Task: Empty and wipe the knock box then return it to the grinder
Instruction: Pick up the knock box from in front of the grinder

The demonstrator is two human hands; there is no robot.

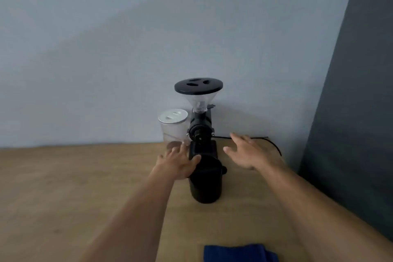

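The black knock box [205, 178] stands on the surface at the grinder's [199, 112] six o'clock. The left hand [179, 164] touches its rim, fingers spread, gripping nothing; the right hand [247, 151] hovers open at its two o'clock.

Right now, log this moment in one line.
left hand touching knock box | right hand open, apart | cloth unused

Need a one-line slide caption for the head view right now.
Left hand touching the black knock box below the grinder, right hand open beside it, blue cloth nearby.
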